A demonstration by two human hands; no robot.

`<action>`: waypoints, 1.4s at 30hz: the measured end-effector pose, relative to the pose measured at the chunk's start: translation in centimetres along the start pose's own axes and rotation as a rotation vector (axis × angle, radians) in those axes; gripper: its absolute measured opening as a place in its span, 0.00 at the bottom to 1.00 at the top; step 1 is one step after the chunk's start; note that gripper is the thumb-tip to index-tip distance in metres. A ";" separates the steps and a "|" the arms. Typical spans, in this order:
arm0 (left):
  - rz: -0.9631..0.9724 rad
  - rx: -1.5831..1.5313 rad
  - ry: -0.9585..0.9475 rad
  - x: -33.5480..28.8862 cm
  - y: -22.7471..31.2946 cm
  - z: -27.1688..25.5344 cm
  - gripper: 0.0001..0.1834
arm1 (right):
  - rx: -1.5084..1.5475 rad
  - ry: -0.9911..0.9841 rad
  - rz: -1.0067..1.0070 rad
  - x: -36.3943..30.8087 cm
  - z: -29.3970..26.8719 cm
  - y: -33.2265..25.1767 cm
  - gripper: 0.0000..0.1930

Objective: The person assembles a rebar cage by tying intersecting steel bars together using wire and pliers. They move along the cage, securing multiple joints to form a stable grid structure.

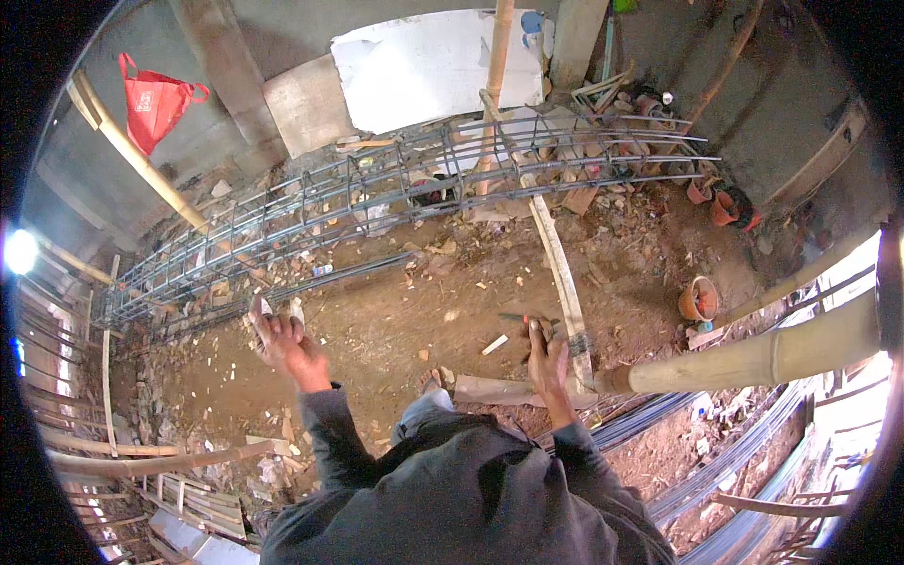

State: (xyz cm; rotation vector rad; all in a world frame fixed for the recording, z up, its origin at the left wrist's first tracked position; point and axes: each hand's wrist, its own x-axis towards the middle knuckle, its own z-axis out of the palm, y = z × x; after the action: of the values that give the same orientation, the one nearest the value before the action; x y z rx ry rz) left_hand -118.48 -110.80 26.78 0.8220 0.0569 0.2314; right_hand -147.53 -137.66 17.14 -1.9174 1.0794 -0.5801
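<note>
My left hand (286, 350) is raised over the dirt floor, its fingers curled in; whether a small thing is pinched in them is too unclear to tell. My right hand (547, 367) is closed on a thin dark tool with an orange spot (524, 318), which points left from the fingertips. Just right of that hand runs a pale wooden strip (557, 259). Ahead of both hands a long cage of steel rebar (395, 179) with many square ties stretches from left to right, apart from my hands.
Upright bamboo poles (151, 160) stand near the cage. A thick bamboo pole (744, 358) juts in from the right. Loose rebar (659, 414) lies at lower right. An orange bucket (699, 299) sits on the rubble-strewn floor. A red bag (155, 105) hangs by the far left wall.
</note>
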 end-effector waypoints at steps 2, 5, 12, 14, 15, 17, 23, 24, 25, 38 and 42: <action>0.053 0.141 0.001 0.8 0.2 -0.3 0.22 | 0.230 0.072 -0.005 3.2 1.7 -2.2 0.18; 0.004 -0.001 -0.087 1.8 0.5 -0.3 0.24 | 0.332 0.194 -0.136 10.4 3.0 -5.4 0.21; -0.181 -0.134 -0.115 2.3 -0.3 -0.8 0.19 | 0.326 0.187 -0.357 27.8 8.0 -11.1 0.24; -0.197 -0.147 -0.186 2.1 -0.6 -1.5 0.18 | 0.205 0.179 -0.349 31.5 10.2 -10.3 0.27; -0.236 -0.117 -0.142 2.0 -0.8 -1.9 0.18 | 0.138 0.176 -0.330 33.3 11.4 -9.5 0.27; -0.287 -0.055 -0.094 1.8 -0.9 -2.7 0.18 | -0.080 0.219 -0.369 36.4 14.1 -7.2 0.29; -0.396 -0.013 -0.066 2.0 -1.4 -5.0 0.16 | -0.179 0.164 -0.178 41.5 18.7 -1.6 0.39; -0.413 -0.008 -0.052 2.1 -1.7 -5.2 0.16 | -0.174 0.135 -0.167 41.4 19.0 -1.5 0.42; -0.416 -0.023 -0.076 2.2 -2.0 -5.3 0.16 | -0.226 0.154 -0.164 41.1 19.1 -1.5 0.42; -0.650 -0.101 -0.275 1.8 -4.2 2.0 0.15 | 0.225 0.299 -0.144 26.6 15.4 -1.7 0.44; -0.750 -0.128 -0.371 -1.1 -5.9 4.2 0.10 | 0.811 0.130 0.172 9.4 12.3 -1.6 0.41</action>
State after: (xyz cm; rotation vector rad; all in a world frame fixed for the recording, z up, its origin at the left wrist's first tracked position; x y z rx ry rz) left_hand -117.88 -117.90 25.30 0.6558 -0.0016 -0.6180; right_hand -133.04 -139.82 11.76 -1.0852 0.8825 -0.8860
